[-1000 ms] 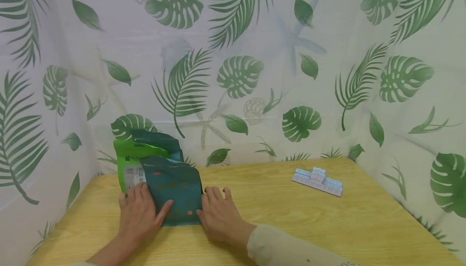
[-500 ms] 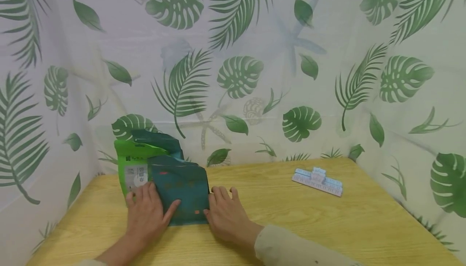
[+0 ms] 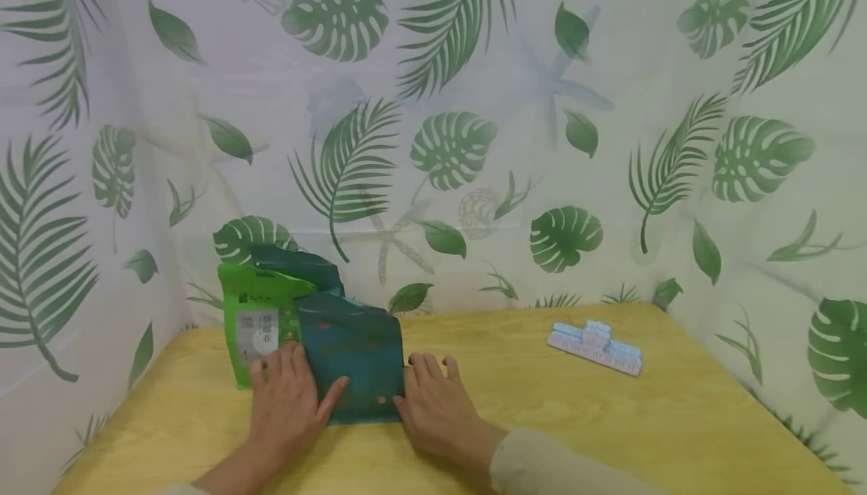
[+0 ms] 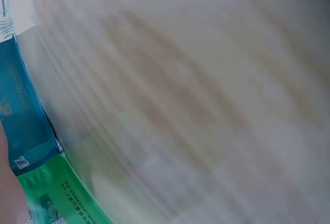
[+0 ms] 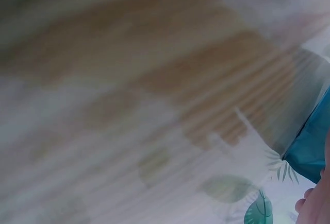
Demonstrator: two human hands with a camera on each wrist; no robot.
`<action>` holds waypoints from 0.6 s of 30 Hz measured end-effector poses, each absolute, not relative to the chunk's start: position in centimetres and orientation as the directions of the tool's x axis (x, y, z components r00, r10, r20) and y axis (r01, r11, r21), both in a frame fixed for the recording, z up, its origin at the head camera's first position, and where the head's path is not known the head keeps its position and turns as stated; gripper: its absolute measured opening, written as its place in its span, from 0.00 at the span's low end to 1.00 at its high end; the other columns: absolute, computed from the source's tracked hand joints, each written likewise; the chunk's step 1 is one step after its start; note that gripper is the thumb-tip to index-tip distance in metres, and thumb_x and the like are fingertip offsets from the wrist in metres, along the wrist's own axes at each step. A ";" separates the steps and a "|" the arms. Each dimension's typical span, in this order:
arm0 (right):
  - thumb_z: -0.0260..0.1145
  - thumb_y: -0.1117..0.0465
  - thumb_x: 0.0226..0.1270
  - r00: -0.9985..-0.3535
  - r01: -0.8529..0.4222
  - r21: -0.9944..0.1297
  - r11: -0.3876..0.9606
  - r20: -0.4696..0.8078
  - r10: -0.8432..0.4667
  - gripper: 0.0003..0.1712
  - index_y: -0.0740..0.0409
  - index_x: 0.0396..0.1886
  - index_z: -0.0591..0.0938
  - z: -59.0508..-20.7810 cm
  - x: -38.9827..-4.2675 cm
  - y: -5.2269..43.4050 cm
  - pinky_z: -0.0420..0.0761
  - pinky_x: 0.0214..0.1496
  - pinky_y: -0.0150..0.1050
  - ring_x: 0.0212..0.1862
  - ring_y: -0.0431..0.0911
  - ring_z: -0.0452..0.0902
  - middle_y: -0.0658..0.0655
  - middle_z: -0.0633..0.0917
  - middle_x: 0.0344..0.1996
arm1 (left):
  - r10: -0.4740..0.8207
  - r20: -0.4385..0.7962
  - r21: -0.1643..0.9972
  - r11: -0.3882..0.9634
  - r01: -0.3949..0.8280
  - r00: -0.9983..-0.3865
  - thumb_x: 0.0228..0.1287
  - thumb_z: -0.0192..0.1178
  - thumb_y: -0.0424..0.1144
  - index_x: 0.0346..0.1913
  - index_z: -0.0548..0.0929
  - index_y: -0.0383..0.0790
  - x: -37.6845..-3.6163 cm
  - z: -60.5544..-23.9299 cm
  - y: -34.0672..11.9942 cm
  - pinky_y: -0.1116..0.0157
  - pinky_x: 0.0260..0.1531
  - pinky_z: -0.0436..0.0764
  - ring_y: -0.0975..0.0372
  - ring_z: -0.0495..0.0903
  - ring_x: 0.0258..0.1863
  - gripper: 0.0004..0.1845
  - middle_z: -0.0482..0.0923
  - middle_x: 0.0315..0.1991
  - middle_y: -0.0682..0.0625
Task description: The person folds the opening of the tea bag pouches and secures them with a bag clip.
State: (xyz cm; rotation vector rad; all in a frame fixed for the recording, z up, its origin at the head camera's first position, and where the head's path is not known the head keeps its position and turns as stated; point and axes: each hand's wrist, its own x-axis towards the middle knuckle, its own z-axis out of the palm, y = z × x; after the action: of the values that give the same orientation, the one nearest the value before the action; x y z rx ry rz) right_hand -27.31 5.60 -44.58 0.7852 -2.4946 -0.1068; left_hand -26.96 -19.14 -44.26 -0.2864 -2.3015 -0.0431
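Note:
In the head view a dark teal stand-up pouch stands upright on the wooden table, its top folded down. My left hand holds its left edge, thumb across the front and fingers at the side. At the right edge my right hand grips it, thumb at the lower front and fingers bent along the side. Behind stand a green pouch with a pale label, partly covered by my left hand and the front pouch, and another dark teal pouch.
A pale blue and lilac bag clip lies towards the back right of the wooden table. White sheeting with green leaf prints hangs behind the table and along both sides.
Both hands have shifted the front teal pouch to the right, baring more of the green pouch's label. The rear pouches and the clip stay put; the head view tilts slightly.

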 end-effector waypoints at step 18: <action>0.54 0.46 0.77 -0.701 -0.519 0.186 0.834 0.466 -0.540 0.21 0.60 0.50 0.77 -44.5 -27.1 8.2 0.65 0.59 0.57 0.55 0.52 0.70 0.58 0.77 0.51 | 0.183 0.664 -0.028 0.975 0.220 -0.725 0.67 0.46 0.71 0.59 0.69 0.23 -27.4 -44.4 -16.6 0.44 0.52 0.61 0.42 0.70 0.53 0.47 0.73 0.53 0.32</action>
State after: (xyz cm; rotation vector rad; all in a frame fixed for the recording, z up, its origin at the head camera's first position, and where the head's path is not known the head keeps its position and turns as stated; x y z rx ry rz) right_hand -27.11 8.21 -44.47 0.7784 -2.4986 -0.0543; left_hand -27.41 -16.56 -44.36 -0.2805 -2.3995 -0.0680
